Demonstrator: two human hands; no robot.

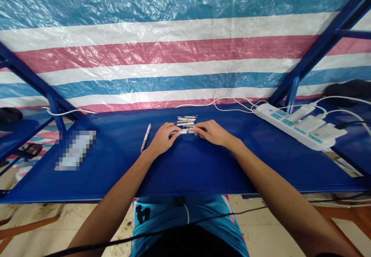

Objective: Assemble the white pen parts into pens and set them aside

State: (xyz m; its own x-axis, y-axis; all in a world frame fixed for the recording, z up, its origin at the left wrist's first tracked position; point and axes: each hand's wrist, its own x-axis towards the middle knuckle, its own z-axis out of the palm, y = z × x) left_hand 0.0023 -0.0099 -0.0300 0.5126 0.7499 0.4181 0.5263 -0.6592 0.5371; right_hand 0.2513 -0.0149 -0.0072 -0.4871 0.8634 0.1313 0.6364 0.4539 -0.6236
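Note:
Both my hands rest on a blue table, holding one white pen between them. My left hand pinches its left end and my right hand pinches its right end. Just behind the held pen lies a small pile of several white pens. One more white pen lies alone, to the left of my left hand.
A white power strip with several chargers plugged in sits at the right, its white cables trailing along the back edge. A blurred white patch lies at the left. A striped tarp hangs behind blue frame bars.

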